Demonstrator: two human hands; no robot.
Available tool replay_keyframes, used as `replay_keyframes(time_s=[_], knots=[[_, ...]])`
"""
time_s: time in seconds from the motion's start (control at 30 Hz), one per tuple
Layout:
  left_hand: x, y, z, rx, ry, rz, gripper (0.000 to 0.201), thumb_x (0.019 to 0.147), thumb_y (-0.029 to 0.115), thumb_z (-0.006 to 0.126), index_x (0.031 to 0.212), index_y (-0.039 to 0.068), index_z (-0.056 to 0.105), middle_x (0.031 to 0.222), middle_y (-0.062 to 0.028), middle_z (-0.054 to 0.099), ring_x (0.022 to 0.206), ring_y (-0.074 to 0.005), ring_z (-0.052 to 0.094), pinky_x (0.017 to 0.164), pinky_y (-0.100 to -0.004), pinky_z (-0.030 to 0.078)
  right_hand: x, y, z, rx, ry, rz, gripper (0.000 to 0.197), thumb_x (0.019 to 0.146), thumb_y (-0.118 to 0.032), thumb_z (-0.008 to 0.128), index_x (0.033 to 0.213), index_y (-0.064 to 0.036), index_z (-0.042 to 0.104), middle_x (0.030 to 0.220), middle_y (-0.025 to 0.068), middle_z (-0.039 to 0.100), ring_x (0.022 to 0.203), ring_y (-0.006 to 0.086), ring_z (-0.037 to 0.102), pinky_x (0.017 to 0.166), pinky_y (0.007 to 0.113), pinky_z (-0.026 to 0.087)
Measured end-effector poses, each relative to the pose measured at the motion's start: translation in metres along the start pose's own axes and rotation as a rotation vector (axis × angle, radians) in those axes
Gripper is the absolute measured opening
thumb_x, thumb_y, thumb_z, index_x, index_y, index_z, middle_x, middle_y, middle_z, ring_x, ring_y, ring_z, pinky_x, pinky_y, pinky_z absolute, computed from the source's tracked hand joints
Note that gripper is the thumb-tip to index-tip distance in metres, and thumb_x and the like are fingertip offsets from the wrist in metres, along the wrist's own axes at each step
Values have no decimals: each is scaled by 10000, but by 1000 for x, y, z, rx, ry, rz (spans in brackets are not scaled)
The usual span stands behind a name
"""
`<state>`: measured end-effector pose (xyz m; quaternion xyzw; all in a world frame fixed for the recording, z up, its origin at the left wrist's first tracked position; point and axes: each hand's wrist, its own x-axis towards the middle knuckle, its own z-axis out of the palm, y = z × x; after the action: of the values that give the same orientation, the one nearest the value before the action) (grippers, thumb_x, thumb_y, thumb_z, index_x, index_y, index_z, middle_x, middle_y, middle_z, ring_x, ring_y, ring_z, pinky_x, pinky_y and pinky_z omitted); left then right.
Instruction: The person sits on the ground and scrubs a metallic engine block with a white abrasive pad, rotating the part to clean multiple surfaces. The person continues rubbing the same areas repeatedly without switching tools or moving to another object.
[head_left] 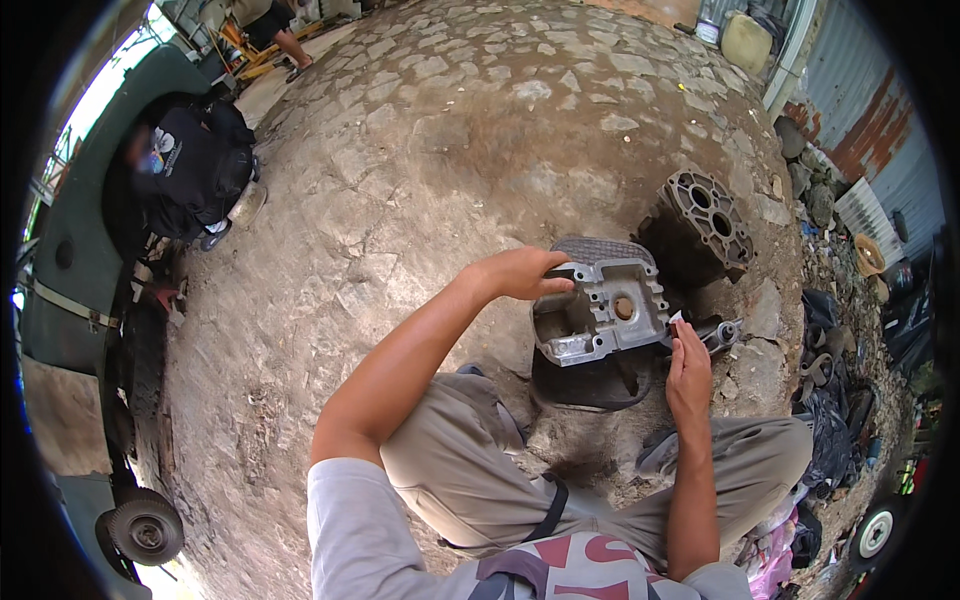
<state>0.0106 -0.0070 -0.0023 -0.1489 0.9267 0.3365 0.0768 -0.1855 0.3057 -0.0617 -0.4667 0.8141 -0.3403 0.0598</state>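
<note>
A silver-grey cast metal housing cover (641, 322), with an open hollow on its left and a round brownish hole near its middle, rests over a dark support in front of me. My left hand (520, 274) is closed on its upper left corner, thumb on top and fingers going under the edge. Against the cover's right edge, my right hand (690, 375) has its fingers together around a small white piece (676, 317), paper or cloth, I cannot tell which. A dark rounded support (600, 392) shows below the cover, partly hidden by it.
Beyond the cover stands a dark gearbox case (708, 212) with round bores. A metal rod-like part (722, 334) lies right of the cover. Black bags (828, 435) and rubble line the right wall. Someone in black (190, 165) crouches by a green vehicle (75, 250) at left.
</note>
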Motion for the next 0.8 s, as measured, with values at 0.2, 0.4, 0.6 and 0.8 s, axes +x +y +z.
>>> replay_keyframes(time_s=[0.2, 0.4, 0.6, 0.8], knots=[[-4, 8, -2, -64, 1, -38, 480, 1052, 378, 643, 1415, 65, 615, 1233, -243, 722, 1128, -414, 690, 950, -468, 537, -7, -38, 2, -9, -49, -122, 348, 1097, -164, 521, 1389, -46, 669, 1472, 132, 636, 1427, 312, 537, 1215, 496, 346], [-1, 20, -12, -48, -32, -91, 489, 1061, 404, 631, 1422, 75, 614, 1240, -220, 730, 1120, -383, 700, 945, -439, 537, -3, -23, 5, 41, 40, -50, 315, 1073, -147, 562, 1342, -59, 701, 1452, 137, 645, 1405, 322, 552, 1193, 515, 367], [-6, 27, -13, -49, -73, -209, 443, 1068, 338, 642, 1414, 61, 615, 1255, -201, 731, 1125, -323, 700, 960, -426, 522, -16, -69, 8, 72, -46, -179, 345, 1043, -166, 608, 1367, -71, 682, 1436, 106, 655, 1410, 286, 545, 1201, 534, 348], [-1, 17, -10, -60, -51, -161, 432, 1062, 319, 647, 1398, 48, 624, 1269, -202, 723, 1136, -312, 683, 970, -417, 518, -11, -51, 8, 8, 19, -55, 348, 1051, -191, 597, 1366, -74, 685, 1434, 101, 660, 1405, 284, 548, 1201, 543, 345]])
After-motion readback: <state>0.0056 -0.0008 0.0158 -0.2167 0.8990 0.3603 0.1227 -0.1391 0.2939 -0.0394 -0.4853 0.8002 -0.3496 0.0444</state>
